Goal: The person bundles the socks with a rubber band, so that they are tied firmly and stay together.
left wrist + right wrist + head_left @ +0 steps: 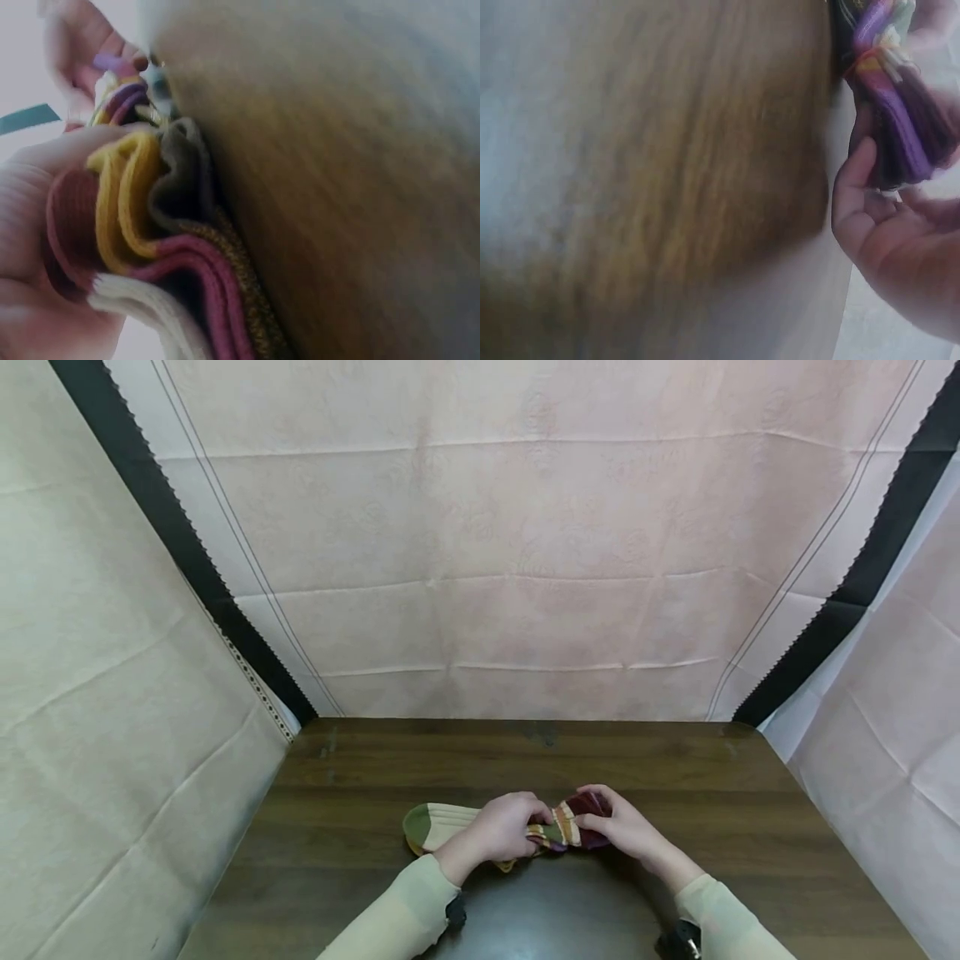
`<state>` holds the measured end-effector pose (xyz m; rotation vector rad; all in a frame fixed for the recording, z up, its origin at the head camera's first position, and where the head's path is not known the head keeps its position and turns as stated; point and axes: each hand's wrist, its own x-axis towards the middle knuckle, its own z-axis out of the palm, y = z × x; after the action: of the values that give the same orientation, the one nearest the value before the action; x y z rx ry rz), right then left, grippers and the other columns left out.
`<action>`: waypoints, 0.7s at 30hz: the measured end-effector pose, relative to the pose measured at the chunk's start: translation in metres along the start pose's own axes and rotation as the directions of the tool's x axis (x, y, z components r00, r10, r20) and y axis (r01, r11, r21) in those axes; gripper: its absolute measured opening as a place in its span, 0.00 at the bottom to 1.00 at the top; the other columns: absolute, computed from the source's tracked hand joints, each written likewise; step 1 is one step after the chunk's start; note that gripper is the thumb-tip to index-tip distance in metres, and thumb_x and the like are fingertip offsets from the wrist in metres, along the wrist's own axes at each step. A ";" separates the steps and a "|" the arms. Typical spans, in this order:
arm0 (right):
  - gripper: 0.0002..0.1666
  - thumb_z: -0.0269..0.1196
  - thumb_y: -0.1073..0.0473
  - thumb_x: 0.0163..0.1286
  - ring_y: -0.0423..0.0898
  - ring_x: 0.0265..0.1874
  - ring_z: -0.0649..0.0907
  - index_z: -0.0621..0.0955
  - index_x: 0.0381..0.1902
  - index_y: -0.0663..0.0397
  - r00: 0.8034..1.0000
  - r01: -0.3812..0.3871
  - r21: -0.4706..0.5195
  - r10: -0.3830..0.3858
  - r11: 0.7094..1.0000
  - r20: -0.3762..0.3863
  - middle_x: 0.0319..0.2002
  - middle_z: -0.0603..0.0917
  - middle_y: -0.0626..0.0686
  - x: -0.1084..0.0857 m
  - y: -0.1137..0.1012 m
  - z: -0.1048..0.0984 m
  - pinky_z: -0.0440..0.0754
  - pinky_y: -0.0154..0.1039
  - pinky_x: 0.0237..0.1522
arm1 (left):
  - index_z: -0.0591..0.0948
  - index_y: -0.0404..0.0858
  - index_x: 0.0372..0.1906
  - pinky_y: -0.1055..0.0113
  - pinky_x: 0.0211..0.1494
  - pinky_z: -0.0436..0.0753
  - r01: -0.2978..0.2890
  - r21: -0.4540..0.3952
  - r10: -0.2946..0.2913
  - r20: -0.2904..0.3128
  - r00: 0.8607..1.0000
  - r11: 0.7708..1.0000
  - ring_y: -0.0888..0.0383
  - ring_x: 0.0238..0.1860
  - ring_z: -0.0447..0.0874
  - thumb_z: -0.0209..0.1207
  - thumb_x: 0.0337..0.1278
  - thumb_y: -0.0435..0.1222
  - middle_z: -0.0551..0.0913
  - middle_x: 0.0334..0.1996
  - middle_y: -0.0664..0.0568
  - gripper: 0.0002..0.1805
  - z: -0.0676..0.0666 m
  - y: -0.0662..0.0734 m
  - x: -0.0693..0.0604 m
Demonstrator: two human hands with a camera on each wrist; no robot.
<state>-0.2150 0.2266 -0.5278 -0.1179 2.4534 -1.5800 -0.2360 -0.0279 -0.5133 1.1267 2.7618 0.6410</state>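
A bundle of several striped knit socks point(448, 820) stretches between both hands just above or on the table. Its left end shows a cream foot with a green toe; its right end is dark maroon. My left hand point(501, 828) grips the middle, fingers curled over it. With thumb and fingers, my right hand point(626, 827) holds the maroon end. Stacked folds of the socks point(199, 259) in yellow, pink, brown and white show in the left wrist view. A thin reddish-orange band point(861, 60) seems to cross the bundle in the right wrist view, where purple and maroon layers fan out.
A brown wood-grain table point(360, 768) lies beneath the hands. Pale fabric panels point(525, 552) with black edging stand behind it and at both sides. Dark wrist devices point(681, 939) sit near both light sleeves.
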 end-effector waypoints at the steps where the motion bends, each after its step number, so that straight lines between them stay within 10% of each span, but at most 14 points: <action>1: 0.35 0.71 0.53 0.74 0.51 0.52 0.83 0.74 0.71 0.61 1.000 -0.013 0.007 0.013 1.000 -0.008 0.58 0.84 0.58 0.000 0.000 -0.001 0.84 0.44 0.50 | 0.89 0.50 0.51 0.71 0.51 0.81 -0.004 0.034 0.004 -0.001 1.000 0.999 0.66 0.46 0.82 0.79 0.52 0.35 0.84 0.45 0.64 0.20 0.000 0.001 0.000; 13: 0.34 0.71 0.50 0.75 0.49 0.44 0.86 0.76 0.67 0.68 0.994 -0.065 0.028 0.067 0.997 -0.089 0.47 0.88 0.60 0.006 0.005 -0.009 0.83 0.41 0.43 | 0.89 0.50 0.53 0.72 0.48 0.81 0.003 0.101 0.001 -0.035 0.999 0.995 0.66 0.46 0.80 0.76 0.50 0.28 0.83 0.45 0.62 0.24 0.003 0.001 0.005; 21: 0.32 0.72 0.50 0.74 0.50 0.49 0.86 0.78 0.65 0.64 0.995 -0.035 0.006 0.035 0.999 -0.091 0.52 0.87 0.59 0.008 0.007 -0.014 0.84 0.41 0.45 | 0.87 0.49 0.59 0.69 0.52 0.82 -0.047 -0.015 0.046 -0.060 0.997 0.999 0.64 0.47 0.82 0.76 0.59 0.36 0.84 0.52 0.58 0.23 -0.007 -0.009 -0.001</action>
<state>-0.2257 0.2401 -0.5296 -0.0026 2.5049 -1.6103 -0.2428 -0.0365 -0.5105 1.1904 2.7821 0.7129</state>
